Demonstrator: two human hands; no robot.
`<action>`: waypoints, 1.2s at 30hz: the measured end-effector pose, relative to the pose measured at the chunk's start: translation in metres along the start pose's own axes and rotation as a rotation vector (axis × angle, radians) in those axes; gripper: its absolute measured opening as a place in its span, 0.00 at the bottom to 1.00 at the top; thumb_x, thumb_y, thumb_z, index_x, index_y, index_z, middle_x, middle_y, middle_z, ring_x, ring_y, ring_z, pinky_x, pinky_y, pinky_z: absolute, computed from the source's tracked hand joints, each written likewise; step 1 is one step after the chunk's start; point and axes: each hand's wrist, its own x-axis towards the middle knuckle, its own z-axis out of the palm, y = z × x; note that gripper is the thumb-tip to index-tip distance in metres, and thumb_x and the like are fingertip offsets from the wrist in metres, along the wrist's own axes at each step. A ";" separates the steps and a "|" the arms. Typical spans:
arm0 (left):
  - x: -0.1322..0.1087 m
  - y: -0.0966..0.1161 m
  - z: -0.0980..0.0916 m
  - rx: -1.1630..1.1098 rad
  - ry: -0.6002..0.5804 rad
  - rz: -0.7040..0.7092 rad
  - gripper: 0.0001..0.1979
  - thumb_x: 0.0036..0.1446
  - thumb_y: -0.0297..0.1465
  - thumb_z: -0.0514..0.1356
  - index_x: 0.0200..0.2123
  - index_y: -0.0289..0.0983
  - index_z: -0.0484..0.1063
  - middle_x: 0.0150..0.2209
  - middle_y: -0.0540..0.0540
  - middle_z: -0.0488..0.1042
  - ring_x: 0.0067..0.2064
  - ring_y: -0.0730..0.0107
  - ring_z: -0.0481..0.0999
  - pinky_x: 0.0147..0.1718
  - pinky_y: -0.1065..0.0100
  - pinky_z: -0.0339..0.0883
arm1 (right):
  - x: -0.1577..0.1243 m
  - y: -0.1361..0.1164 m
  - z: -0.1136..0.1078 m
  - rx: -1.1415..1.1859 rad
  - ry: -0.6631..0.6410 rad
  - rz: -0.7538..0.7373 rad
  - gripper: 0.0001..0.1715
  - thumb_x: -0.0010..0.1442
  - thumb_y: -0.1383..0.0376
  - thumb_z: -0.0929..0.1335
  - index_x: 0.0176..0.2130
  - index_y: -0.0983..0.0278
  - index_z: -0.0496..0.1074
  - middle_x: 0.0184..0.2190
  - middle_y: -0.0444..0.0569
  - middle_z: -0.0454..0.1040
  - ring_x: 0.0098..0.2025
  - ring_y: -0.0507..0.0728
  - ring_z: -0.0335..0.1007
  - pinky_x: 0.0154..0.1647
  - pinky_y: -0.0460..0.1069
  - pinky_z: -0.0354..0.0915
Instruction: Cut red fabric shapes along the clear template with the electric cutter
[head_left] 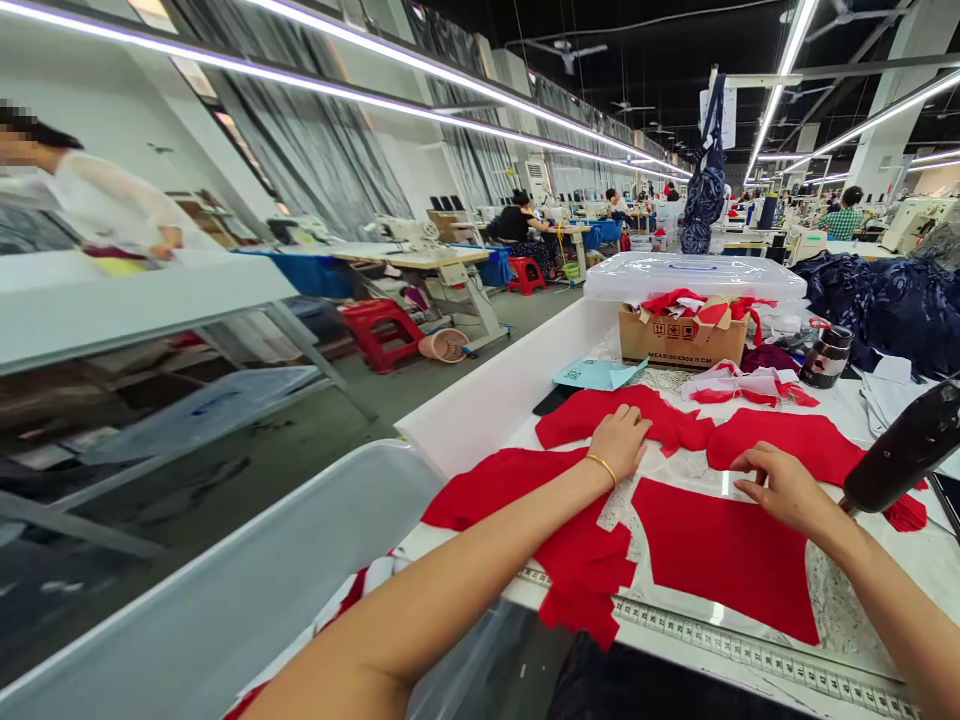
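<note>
In the head view, we see red fabric pieces laid on the bench [836, 590]: a front panel [727, 555] flat and apart from its neighbours, a left stack [502, 485] whose ragged end overhangs the front edge, a far-left piece [570, 417], and a far-right piece [787, 440]. A measuring tape [720, 640] runs along the front edge. Our left hand [621, 437] rests on the far-left piece, fingers bent; we cannot tell whether they pinch cloth. Our right hand [780, 485] hangs between the front panel and the far-right piece, fingers loosely curled, thumb and forefinger parted, nothing visible between them. We judge the step in hand to be sorting or positioning the pieces. In our judgement, the next move calls for separating a single edge cleanly and keeping neighbouring pieces flat.
</note>
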 end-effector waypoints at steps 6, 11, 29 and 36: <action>-0.008 -0.019 0.001 0.005 0.010 -0.006 0.14 0.68 0.35 0.64 0.54 0.37 0.73 0.56 0.41 0.73 0.56 0.54 0.74 0.55 0.48 0.71 | 0.050 -0.033 0.040 -0.078 0.027 -0.020 0.19 0.58 0.71 0.70 0.49 0.56 0.79 0.44 0.49 0.74 0.41 0.56 0.75 0.39 0.48 0.67; -0.013 -0.031 0.005 -0.006 0.017 -0.007 0.15 0.68 0.36 0.64 0.54 0.37 0.73 0.57 0.41 0.73 0.56 0.54 0.74 0.55 0.48 0.71 | 0.077 -0.053 0.060 -0.138 0.046 -0.003 0.25 0.61 0.71 0.69 0.56 0.54 0.75 0.51 0.51 0.72 0.44 0.57 0.75 0.35 0.47 0.63; -0.011 -0.028 0.005 -0.186 0.109 0.031 0.14 0.66 0.34 0.65 0.53 0.37 0.76 0.50 0.41 0.76 0.54 0.55 0.74 0.55 0.56 0.70 | 0.082 -0.036 0.066 0.134 0.310 -0.057 0.13 0.63 0.59 0.68 0.32 0.60 0.80 0.35 0.50 0.76 0.34 0.57 0.71 0.34 0.50 0.62; 0.004 -0.034 0.011 -0.203 0.168 -0.004 0.15 0.66 0.38 0.66 0.51 0.36 0.74 0.52 0.41 0.75 0.54 0.55 0.75 0.53 0.50 0.71 | 0.087 -0.041 0.061 0.385 0.532 -0.100 0.34 0.59 0.37 0.66 0.30 0.63 0.81 0.27 0.49 0.73 0.23 0.52 0.59 0.27 0.50 0.61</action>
